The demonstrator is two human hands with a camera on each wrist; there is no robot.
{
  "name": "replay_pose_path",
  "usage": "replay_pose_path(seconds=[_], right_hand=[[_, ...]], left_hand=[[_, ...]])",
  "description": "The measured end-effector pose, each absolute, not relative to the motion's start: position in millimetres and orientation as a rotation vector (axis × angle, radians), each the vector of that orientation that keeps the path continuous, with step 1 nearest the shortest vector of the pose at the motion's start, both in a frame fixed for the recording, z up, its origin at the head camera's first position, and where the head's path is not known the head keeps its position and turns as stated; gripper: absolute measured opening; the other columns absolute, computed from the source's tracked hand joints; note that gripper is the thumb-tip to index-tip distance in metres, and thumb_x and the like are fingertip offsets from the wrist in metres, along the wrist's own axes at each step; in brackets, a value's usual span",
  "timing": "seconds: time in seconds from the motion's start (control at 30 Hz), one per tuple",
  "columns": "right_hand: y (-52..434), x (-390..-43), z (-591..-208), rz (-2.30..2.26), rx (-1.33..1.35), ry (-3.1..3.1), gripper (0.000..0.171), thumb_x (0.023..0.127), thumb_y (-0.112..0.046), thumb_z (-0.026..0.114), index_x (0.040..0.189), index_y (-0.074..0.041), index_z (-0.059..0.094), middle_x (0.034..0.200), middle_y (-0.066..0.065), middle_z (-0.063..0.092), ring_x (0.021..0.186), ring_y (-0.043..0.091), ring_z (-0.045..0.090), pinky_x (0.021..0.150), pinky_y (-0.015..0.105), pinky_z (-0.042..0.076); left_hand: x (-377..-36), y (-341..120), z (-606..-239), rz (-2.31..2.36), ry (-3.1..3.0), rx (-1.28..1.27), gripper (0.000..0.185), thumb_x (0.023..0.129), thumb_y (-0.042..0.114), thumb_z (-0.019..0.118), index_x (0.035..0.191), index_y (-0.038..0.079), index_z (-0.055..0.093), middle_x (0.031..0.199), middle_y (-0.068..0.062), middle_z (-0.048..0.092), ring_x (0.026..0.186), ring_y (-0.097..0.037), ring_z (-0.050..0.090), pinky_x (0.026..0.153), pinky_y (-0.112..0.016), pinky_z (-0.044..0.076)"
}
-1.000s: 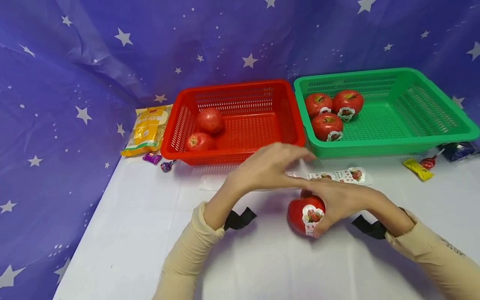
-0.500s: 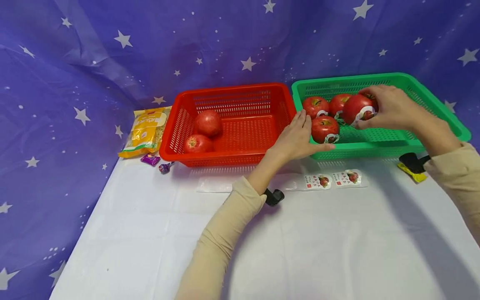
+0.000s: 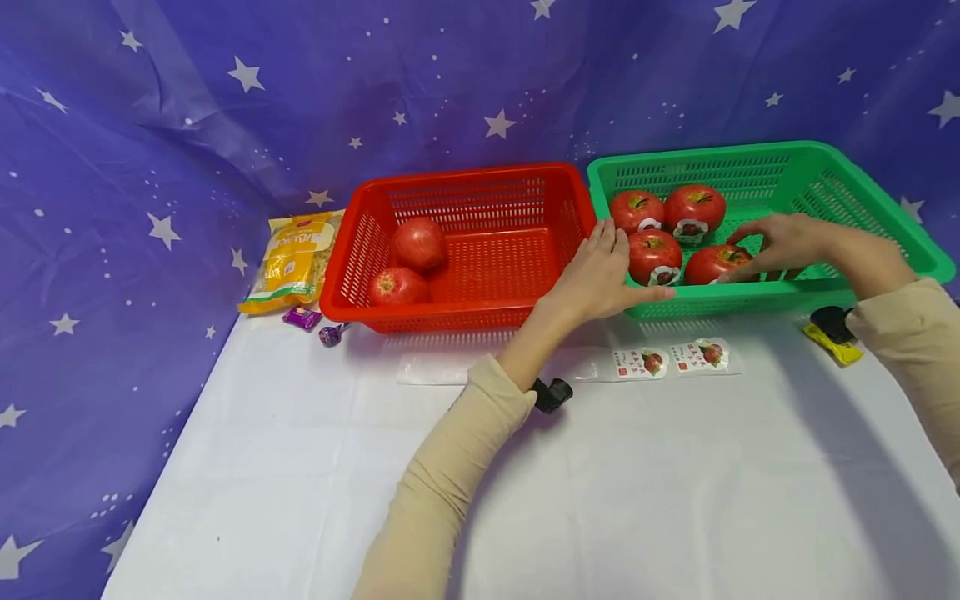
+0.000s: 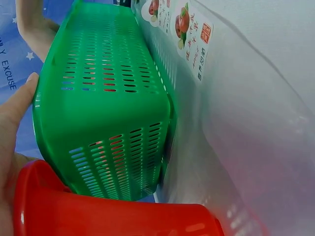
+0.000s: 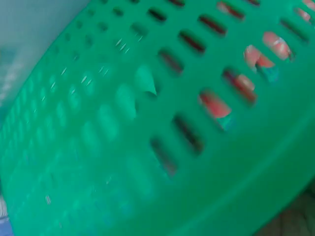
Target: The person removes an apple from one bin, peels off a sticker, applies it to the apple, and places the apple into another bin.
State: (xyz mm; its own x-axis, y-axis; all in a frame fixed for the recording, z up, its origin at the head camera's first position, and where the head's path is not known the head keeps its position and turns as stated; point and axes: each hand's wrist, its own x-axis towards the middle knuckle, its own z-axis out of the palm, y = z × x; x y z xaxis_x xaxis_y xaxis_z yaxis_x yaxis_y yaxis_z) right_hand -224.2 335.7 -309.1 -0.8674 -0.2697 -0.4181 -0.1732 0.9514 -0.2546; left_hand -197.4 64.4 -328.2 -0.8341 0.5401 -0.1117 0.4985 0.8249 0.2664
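One strip of labels lies nearest, flat on the counter. Beyond it, my left hand rests straight-fingered where the red basket and green basket adjoin; leaning hard there could, I judge, tip or shift either one. My right hand has its fingers curled about the front right apple, inside the green basket; an uneven release might roll it into the three other apples, and a dragging fingertip might lift its label, of which only a sliver shows. Half a second ago I held this apple higher, covering part of another; now it sits low, while my left hand has hardly moved.
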Motion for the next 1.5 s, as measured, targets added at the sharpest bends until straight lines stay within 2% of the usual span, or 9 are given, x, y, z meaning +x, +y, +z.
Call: replay_pose_path(seconds=[0.17, 0.33, 0.53, 0.67, 0.8, 1.07, 1.23, 1.43, 1.5], right_hand=[[328.1, -229.8, -310.0, -0.251, -0.314, 2.725, 0.084, 0.084, -0.048, 0.069, 0.136, 0.011, 0.040, 0.078, 0.008, 0.067, 0.070, 0.020, 0.059, 0.059, 0.033, 0.045], [328.2, -231.7, -317.1, -0.279, -0.286, 2.832, 0.079, 0.084, -0.045, 0.070, 0.135, 0.009, 0.041, 0.101, 0.033, 0.062, 0.083, 0.037, 0.059, 0.067, 0.046, 0.049], [326.9, -227.8, -318.9, -0.309, -0.302, 2.829, 0.079, 0.090, -0.043, 0.063, 0.140, 0.009, 0.031, 0.124, 0.041, 0.047, 0.104, 0.050, 0.051, 0.082, 0.061, 0.045], [303.1, -224.8, -309.4, -0.457, -0.321, 2.850, 0.090, 0.092, -0.046, 0.059, 0.149, 0.005, 0.013, 0.140, 0.043, 0.027, 0.125, 0.057, 0.028, 0.094, 0.071, 0.031], [254.2, -221.2, -290.5, -0.646, -0.409, 2.928, 0.092, 0.091, -0.047, 0.060, 0.154, -0.006, 0.007, 0.152, 0.036, 0.011, 0.138, 0.053, 0.015, 0.101, 0.074, 0.022], [111.2, -231.3, -268.6, -0.779, -0.781, 2.838, 0.079, 0.091, -0.041, 0.062, 0.152, -0.010, 0.022, 0.154, 0.021, 0.027, 0.142, 0.039, 0.024, 0.114, 0.059, 0.022], [18.2, -240.4, -287.2, -0.763, -0.810, 2.636, 0.072, 0.094, -0.040, 0.058, 0.149, -0.006, 0.027, 0.151, 0.018, 0.037, 0.141, 0.033, 0.034, 0.116, 0.046, 0.028], [-54.0, -236.2, -308.3, -0.689, -0.595, 2.324, 0.078, 0.098, -0.045, 0.045, 0.153, -0.003, 0.011, 0.158, 0.011, 0.022, 0.138, 0.025, 0.032, 0.115, 0.043, 0.029], [-67.1, -234.8, -316.5, -0.851, -0.477, 2.276, 0.067, 0.099, -0.042, 0.045, 0.147, 0.000, 0.025, 0.145, 0.013, 0.037, 0.123, 0.022, 0.042, 0.105, 0.034, 0.038]], left_hand=[[-197.0, 62.1, -327.2, 0.343, 2.823, 0.818, 0.108, 0.082, 0.078, 0.044, 0.153, 0.003, 0.010, 0.162, -0.012, 0.000, 0.150, -0.020, -0.006, 0.121, -0.031, 0.006], [-196.6, 60.9, -327.4, 0.335, 2.831, 0.825, 0.108, 0.082, 0.077, 0.044, 0.153, 0.003, 0.010, 0.162, -0.012, 0.001, 0.150, -0.020, -0.005, 0.121, -0.031, 0.007], [-192.5, 53.3, -315.4, 0.351, 2.763, 0.877, 0.102, 0.086, 0.071, 0.047, 0.153, 0.004, 0.013, 0.162, -0.011, 0.007, 0.151, -0.018, 0.001, 0.121, -0.027, 0.011], [-180.9, 13.6, -294.2, 0.473, 2.682, 0.859, 0.096, 0.087, 0.065, 0.053, 0.154, 0.007, 0.014, 0.162, -0.007, 0.012, 0.151, -0.016, 0.008, 0.121, -0.027, 0.014], [-166.5, -70.0, -278.6, 0.631, 2.797, 0.657, 0.095, 0.088, 0.059, 0.058, 0.154, 0.007, 0.014, 0.162, -0.007, 0.012, 0.151, -0.019, 0.008, 0.122, -0.033, 0.011], [-150.9, -219.0, -276.3, 0.817, 2.937, 0.015, 0.101, 0.084, 0.054, 0.065, 0.153, 0.003, 0.013, 0.160, -0.018, 0.015, 0.148, -0.036, 0.011, 0.117, -0.058, 0.016], [-157.0, -243.1, -288.0, 0.817, 2.836, 0.057, 0.095, 0.083, 0.051, 0.068, 0.150, 0.000, 0.023, 0.139, -0.022, 0.046, 0.127, -0.038, 0.043, 0.105, -0.056, 0.038], [-162.5, -244.6, -296.2, 0.791, 2.824, 0.065, 0.096, 0.083, 0.046, 0.070, 0.149, -0.005, 0.022, 0.142, -0.023, 0.044, 0.121, -0.036, 0.047, 0.103, -0.052, 0.042], [-161.6, -244.6, -296.3, 0.804, 2.820, 0.051, 0.096, 0.083, 0.046, 0.071, 0.149, -0.005, 0.023, 0.139, -0.023, 0.046, 0.117, -0.035, 0.050, 0.100, -0.050, 0.044]])
